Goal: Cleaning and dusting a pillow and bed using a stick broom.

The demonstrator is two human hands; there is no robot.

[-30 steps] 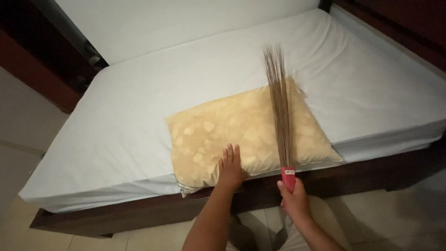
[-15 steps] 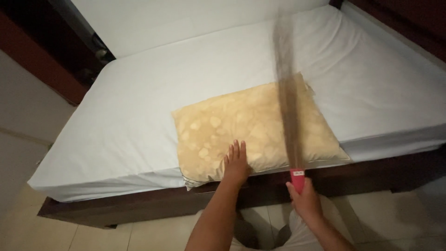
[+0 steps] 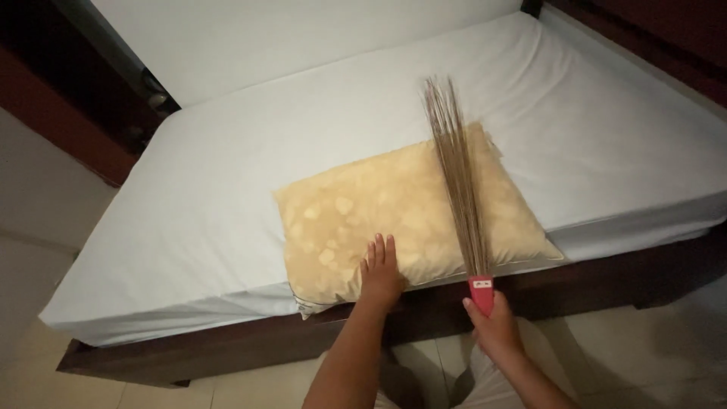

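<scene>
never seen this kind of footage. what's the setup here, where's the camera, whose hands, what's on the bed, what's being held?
There is no machine here: a person works with two bare hands, and the one camera sits on that person's head, looking down, so both arms come in from the bottom edge of the picture.

The view shows a bed with a white sheet on a dark wooden frame, standing on a pale tiled floor. Near the front edge of the bed lies a yellowish pillow with lighter blotches.

The left hand lies flat, fingers spread, on the pillow's near edge. The right hand grips the red handle of a stick broom, a bundle of thin brown stalks. The stalks reach up over the right part of the pillow; whether they touch it I cannot tell.
</scene>
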